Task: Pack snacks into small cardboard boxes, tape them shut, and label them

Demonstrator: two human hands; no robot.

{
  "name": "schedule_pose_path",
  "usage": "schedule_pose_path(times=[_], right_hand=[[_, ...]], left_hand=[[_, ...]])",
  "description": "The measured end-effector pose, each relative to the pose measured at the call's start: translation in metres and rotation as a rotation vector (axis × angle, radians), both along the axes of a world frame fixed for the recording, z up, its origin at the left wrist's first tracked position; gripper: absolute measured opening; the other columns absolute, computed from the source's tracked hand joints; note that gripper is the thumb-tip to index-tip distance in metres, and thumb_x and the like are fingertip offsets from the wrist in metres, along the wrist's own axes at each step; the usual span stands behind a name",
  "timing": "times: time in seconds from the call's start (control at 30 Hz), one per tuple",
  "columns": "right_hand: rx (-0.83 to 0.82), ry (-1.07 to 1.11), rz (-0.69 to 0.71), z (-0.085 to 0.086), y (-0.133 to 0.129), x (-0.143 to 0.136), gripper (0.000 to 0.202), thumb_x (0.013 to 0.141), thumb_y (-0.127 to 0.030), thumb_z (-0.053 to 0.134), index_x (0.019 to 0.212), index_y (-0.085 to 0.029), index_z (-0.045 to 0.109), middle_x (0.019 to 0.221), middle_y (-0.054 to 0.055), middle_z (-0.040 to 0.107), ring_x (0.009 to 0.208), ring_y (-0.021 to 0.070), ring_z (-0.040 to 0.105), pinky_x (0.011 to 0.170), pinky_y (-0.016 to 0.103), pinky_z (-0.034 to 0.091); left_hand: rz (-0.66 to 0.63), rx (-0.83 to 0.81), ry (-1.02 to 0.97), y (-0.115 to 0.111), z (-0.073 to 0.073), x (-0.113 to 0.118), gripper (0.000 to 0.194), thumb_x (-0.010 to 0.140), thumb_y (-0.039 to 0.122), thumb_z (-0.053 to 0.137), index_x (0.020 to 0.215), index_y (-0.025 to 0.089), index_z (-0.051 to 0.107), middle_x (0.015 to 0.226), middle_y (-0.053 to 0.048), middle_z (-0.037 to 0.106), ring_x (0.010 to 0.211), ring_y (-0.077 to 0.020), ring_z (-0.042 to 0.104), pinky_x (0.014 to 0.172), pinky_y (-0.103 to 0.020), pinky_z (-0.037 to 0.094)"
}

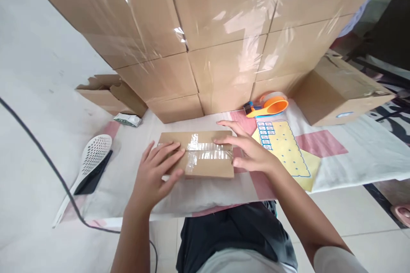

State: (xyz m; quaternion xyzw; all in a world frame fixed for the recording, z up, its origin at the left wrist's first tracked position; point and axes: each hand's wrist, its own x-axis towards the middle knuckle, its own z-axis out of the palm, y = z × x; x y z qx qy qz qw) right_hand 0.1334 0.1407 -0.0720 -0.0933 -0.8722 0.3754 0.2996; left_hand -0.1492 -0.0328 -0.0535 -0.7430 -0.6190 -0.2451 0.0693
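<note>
A flat cardboard box (209,167) lies on the cloth-covered table in front of me. Clear packing tape (209,155) runs along its middle seam, and a shorter strip crosses it. My left hand (156,170) rests on the box's left end with fingers stretched out. At the right end, my right hand (248,149) touches the top and edge, its fingers spread. Behind it to the right stands an orange tape dispenser (272,106) with a roll of tape. Close to my right forearm lies a yellow sheet (285,145) with blue-outlined stickers.
Large taped cardboard panels (224,64) rise behind the box. At right sits a bigger cardboard box (339,89); an open carton (112,94) is at left. A white badminton-like racket (96,151) lies over a black object (94,179). A dark cable (41,149) hangs at left.
</note>
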Motion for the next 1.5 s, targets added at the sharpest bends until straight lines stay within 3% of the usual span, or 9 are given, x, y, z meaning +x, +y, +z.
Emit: schedule_pose_path(times=[0.13, 0.27, 0.4, 0.53, 0.7, 0.87, 1.03, 1.17, 1.5], right_hand=[[-0.114, 0.126, -0.392, -0.006, 0.014, 0.019, 0.04, 0.101, -0.053, 0.055, 0.132, -0.03, 0.066, 0.154, 0.009, 0.051, 0.139, 0.0308, 0.051, 0.117, 0.056, 0.043], [-0.538, 0.294, -0.928, -0.024, 0.069, 0.059, 0.028, 0.088, -0.042, 0.068, 0.11, -0.025, 0.067, 0.118, 0.009, 0.069, 0.097, 0.0246, 0.069, 0.076, 0.04, 0.061], [-0.617, 0.138, -1.043, -0.036, 0.126, 0.072, 0.018, 0.084, -0.037, 0.068, 0.092, -0.021, 0.067, 0.089, 0.006, 0.071, 0.074, 0.0201, 0.064, 0.052, 0.028, 0.046], [-0.526, 0.088, -1.135, -0.042, 0.149, 0.056, 0.025, 0.082, -0.03, 0.069, 0.064, -0.021, 0.055, 0.058, 0.0, 0.053, 0.057, 0.0157, 0.049, 0.054, 0.03, 0.039], [-0.377, 0.164, -1.127, -0.033, 0.118, 0.042, 0.027, 0.082, -0.029, 0.064, 0.06, -0.021, 0.051, 0.059, -0.001, 0.051, 0.06, 0.0146, 0.047, 0.058, 0.029, 0.038], [-0.236, 0.286, -0.957, 0.005, 0.047, 0.039, 0.024, 0.086, -0.035, 0.061, 0.067, -0.02, 0.06, 0.058, -0.002, 0.051, 0.055, 0.0134, 0.047, 0.054, 0.028, 0.036], [0.047, 0.326, -0.906, 0.041, -0.001, 0.046, 0.023, 0.089, -0.032, 0.06, 0.068, -0.021, 0.058, 0.058, -0.003, 0.05, 0.051, 0.0115, 0.043, 0.051, 0.028, 0.034], [0.26, 0.332, -0.944, 0.052, -0.014, 0.056, 0.026, 0.093, -0.031, 0.058, 0.069, -0.022, 0.054, 0.059, -0.003, 0.051, 0.05, 0.0116, 0.043, 0.05, 0.028, 0.035], [0.49, 0.317, -1.019, 0.052, -0.023, 0.083, 0.018, 0.096, -0.023, 0.057, 0.078, -0.023, 0.054, 0.065, -0.001, 0.053, 0.054, 0.0135, 0.046, 0.053, 0.03, 0.036]], left_hand=[[0.0, 0.032, 0.131, -0.008, -0.005, 0.016, 0.069, 0.088, 0.048, 0.074, 0.152, 0.033, 0.05, 0.146, -0.011, 0.063, 0.136, -0.0366, 0.058, 0.119, -0.055, 0.037], [0.052, 0.073, 0.148, -0.006, -0.012, 0.024, 0.07, 0.09, 0.046, 0.073, 0.155, 0.036, 0.046, 0.146, -0.01, 0.063, 0.134, -0.0372, 0.06, 0.117, -0.055, 0.04], [0.186, 0.138, 0.203, 0.004, -0.014, 0.045, 0.067, 0.092, 0.048, 0.071, 0.153, 0.034, 0.047, 0.143, -0.012, 0.065, 0.127, -0.0387, 0.062, 0.111, -0.056, 0.042], [0.259, 0.128, 0.248, 0.015, -0.004, 0.067, 0.053, 0.095, 0.048, 0.065, 0.143, 0.027, 0.058, 0.133, -0.014, 0.068, 0.117, -0.0378, 0.064, 0.106, -0.056, 0.041], [0.17, -0.028, 0.257, 0.03, 0.025, 0.065, 0.044, 0.094, 0.054, 0.06, 0.123, 0.022, 0.07, 0.118, -0.012, 0.072, 0.104, -0.0346, 0.066, 0.087, -0.047, 0.047], [0.145, -0.145, 0.136, 0.052, 0.056, 0.06, 0.039, 0.098, 0.056, 0.054, 0.088, 0.025, 0.075, 0.103, -0.006, 0.076, 0.102, -0.031, 0.067, 0.093, -0.048, 0.046], [-0.004, -0.027, -0.112, 0.071, 0.076, 0.099, 0.032, 0.1, 0.047, 0.055, 0.118, 0.028, 0.073, 0.12, -0.006, 0.068, 0.114, -0.0273, 0.061, 0.105, -0.046, 0.046], [-0.192, -0.233, -0.29, 0.09, 0.086, 0.135, 0.035, 0.1, 0.048, 0.056, 0.13, 0.034, 0.069, 0.122, -0.004, 0.058, 0.119, -0.0236, 0.055, 0.105, -0.04, 0.048], [-0.451, -0.429, -0.533, 0.135, 0.107, 0.177, 0.022, 0.091, 0.037, 0.066, 0.08, 0.02, 0.071, 0.121, -0.005, 0.062, 0.114, -0.022, 0.061, 0.098, -0.036, 0.05]])
